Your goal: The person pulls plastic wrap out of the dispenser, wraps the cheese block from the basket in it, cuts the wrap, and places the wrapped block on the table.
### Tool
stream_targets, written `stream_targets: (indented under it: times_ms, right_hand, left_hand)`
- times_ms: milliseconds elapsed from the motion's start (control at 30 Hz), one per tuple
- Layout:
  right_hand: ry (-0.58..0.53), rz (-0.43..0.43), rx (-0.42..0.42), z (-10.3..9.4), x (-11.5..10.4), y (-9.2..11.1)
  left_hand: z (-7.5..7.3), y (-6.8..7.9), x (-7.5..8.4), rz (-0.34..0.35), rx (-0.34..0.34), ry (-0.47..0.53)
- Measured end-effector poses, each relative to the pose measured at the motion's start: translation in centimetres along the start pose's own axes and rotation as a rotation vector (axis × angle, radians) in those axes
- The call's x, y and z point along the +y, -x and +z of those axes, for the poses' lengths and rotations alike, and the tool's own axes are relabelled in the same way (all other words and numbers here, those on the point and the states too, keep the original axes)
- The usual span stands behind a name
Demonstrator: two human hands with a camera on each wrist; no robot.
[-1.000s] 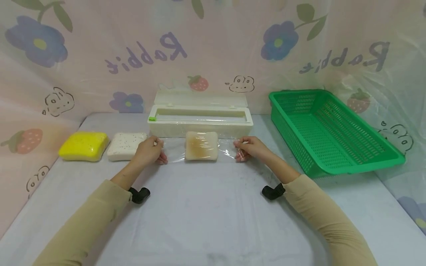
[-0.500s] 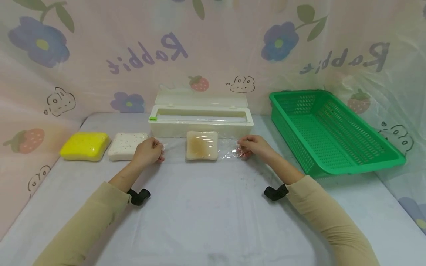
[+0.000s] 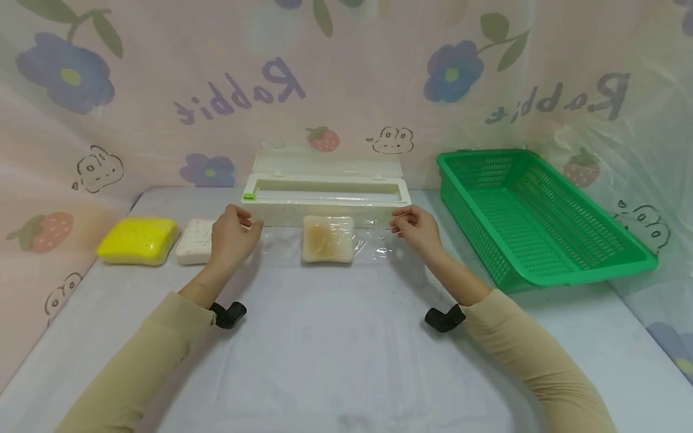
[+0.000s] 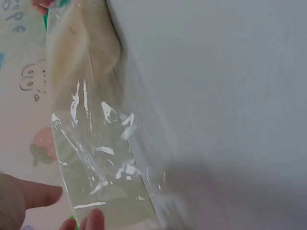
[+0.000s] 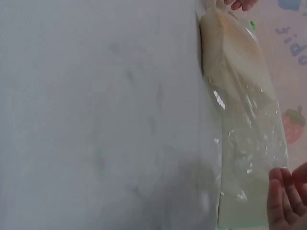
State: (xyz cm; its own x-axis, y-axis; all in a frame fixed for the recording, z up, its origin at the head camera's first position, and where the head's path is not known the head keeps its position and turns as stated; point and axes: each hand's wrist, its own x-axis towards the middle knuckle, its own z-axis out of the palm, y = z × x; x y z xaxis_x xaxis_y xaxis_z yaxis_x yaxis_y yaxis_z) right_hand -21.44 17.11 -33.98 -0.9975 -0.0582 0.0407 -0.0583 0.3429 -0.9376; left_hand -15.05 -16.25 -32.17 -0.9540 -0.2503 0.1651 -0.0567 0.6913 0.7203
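Observation:
A bread slice (image 3: 328,239) with a browned middle leans against the front of an open cream film dispenser box (image 3: 281,213). Clear cling film (image 3: 373,245) covers the slice and spreads out on both sides, creased and shiny in the left wrist view. My left hand (image 3: 230,239) hovers at the film's left end, its thumb (image 4: 43,194) apart from the fingers and nothing between them. At the opposite end is my right hand (image 3: 421,233). In the right wrist view its fingertips (image 5: 277,175) are at the film's edge, with the thumb slightly away from them.
Left of the dispenser lie a yellow bread-shaped block (image 3: 138,242) and a white speckled one (image 3: 192,243), partly behind my left hand. A green plastic basket (image 3: 471,231) stands at the right. Behind the table hangs a printed curtain (image 3: 346,72).
Both hands have let go of the film's ends and moved up toward the dispenser's front corners. The film's sides now hang loose; the bread slice stays in place.

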Motion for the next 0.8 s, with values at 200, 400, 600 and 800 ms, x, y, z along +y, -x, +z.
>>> stream_targets:
  times_ms: [200, 400, 600, 800]
  right_hand:
    - [0.024, -0.17, 0.13, 1.5, -1.0, -0.1]
    - [0.006, -0.201, 0.089, 3.5, -2.4, -0.8]
    - [0.029, -0.261, 0.01, 6.0, -3.8, -1.8]
    - [0.069, -0.316, -0.038, 8.4, -5.2, -2.9]
  left_hand:
    - [-0.1, -2.0, -0.6, 0.033, 0.062, 0.04]
    - [-1.0, -4.2, -1.5, -0.008, -0.036, 0.035]
    - [-1.2, -5.6, -2.1, -0.059, -0.18, 0.005]
    - [-1.1, -6.3, -2.6, -0.034, -0.235, -0.005]
